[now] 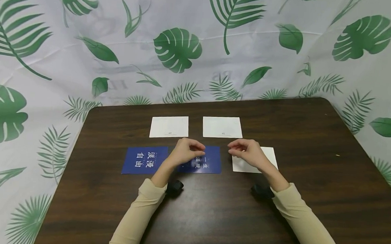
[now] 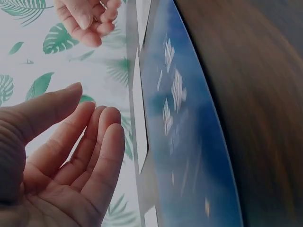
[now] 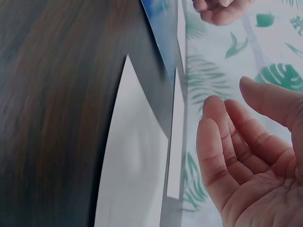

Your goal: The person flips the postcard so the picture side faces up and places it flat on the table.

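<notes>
Dark wood-grain table (image 1: 210, 212). Glossy blue rectangular card with white lettering (image 1: 210, 164): left hand (image 1: 185, 150) above it, fingers loosely curved, grasping nothing. Right of the blue card: white rectangular card (image 1: 243, 167), right hand (image 1: 248, 152) over it, likewise empty. Risk, I judge: thin flat edges defeating a pinch, cards skidding.

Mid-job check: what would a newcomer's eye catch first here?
Probably the two blue cards with white characters, side by side in the nearer row, left of a white card. Next, the bare hands: the left hand over the right-hand blue card, the right hand over that white card, both holding nothing. Behind the table, the green leaf-print backdrop stands out too.
</notes>
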Tool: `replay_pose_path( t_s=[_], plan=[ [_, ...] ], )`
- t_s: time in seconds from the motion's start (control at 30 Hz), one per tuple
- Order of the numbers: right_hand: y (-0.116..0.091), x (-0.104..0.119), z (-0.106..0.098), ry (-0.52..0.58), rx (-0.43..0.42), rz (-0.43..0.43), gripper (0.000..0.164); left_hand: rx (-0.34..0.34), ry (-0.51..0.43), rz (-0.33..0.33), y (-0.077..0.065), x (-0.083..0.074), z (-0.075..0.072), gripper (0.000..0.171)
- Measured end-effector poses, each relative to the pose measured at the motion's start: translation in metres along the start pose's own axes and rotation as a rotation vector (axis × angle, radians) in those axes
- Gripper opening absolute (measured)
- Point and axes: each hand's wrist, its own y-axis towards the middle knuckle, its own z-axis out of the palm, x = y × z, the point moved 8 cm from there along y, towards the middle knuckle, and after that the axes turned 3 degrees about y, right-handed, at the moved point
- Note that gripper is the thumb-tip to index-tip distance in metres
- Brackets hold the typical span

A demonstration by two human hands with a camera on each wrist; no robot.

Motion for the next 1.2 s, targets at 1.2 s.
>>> replay_pose_path(
  t_s=[1.2],
  plan=[
    [-0.048,-0.077,-0.086,0.008,-0.181,0.285,0.036,0.155,0.126,-0.124,0.056,-0.035,0.100,0.059]
  ],
)
